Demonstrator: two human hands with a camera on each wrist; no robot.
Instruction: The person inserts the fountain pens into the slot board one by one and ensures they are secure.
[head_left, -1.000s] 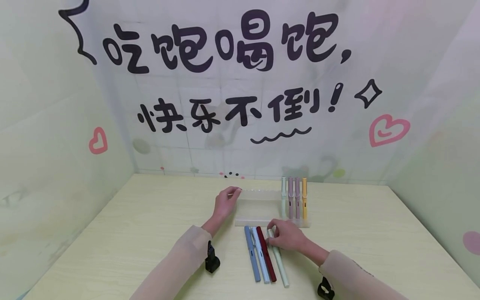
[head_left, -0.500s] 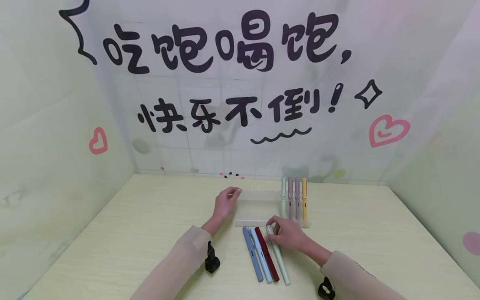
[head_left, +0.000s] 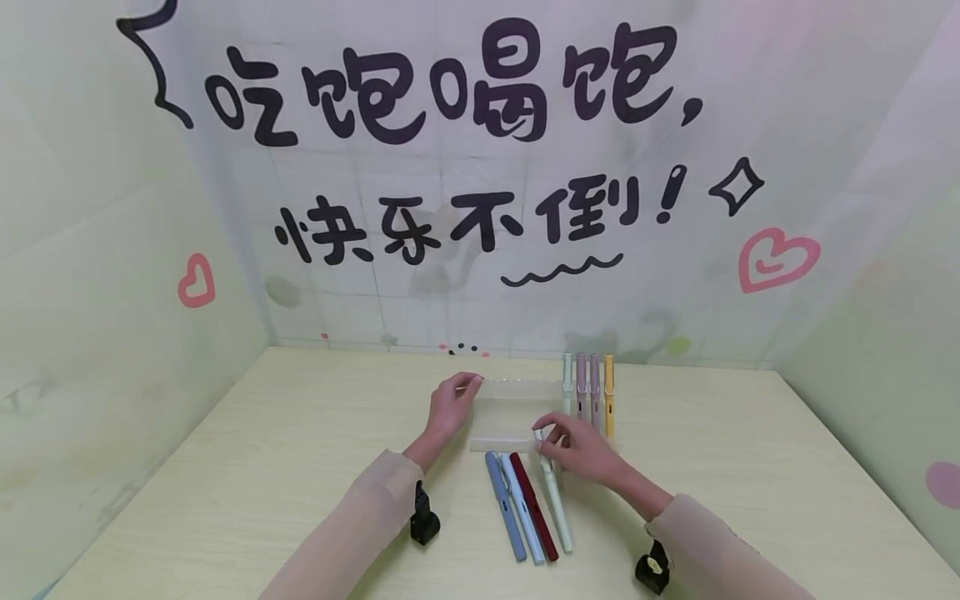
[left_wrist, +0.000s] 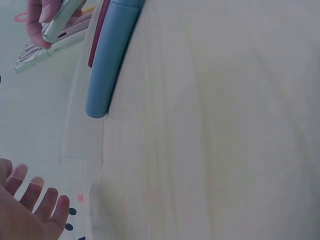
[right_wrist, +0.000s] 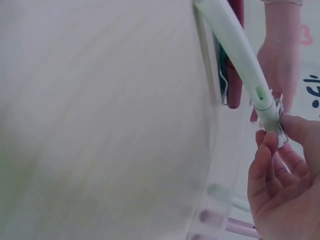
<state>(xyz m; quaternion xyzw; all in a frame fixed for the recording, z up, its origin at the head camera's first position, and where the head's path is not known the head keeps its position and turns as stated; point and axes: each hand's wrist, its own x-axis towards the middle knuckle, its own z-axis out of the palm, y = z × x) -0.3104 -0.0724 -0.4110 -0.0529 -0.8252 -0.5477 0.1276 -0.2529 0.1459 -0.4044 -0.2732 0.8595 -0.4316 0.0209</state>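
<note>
My right hand (head_left: 583, 448) pinches a pale green pen (head_left: 558, 510) by its clipped cap end. The pen slants toward me, its cap end raised at the front lip of a clear pen stand (head_left: 498, 446). Thumb and fingertips of the right hand (right_wrist: 285, 192) close around the cap in the right wrist view. At the stand's upper left corner, my left hand (head_left: 450, 406) holds the edge, with some fingertips seen through the clear plastic in the left wrist view. A blue pen (head_left: 506, 507), a light blue pen (head_left: 521, 507) and a dark red pen (head_left: 533, 507) lie side by side before the stand.
On the stand's right side are a pale green pen (head_left: 567, 383), two mauve pens (head_left: 581, 383) and a yellow pen (head_left: 609, 383), all upright. A printed wall sheet (head_left: 420, 317) rises behind the wooden table (head_left: 315, 433).
My right hand has lifted the pale green pen's cap end and moved it toward the stand. The three lying pens shifted slightly earlier. My left hand stays in place.
</note>
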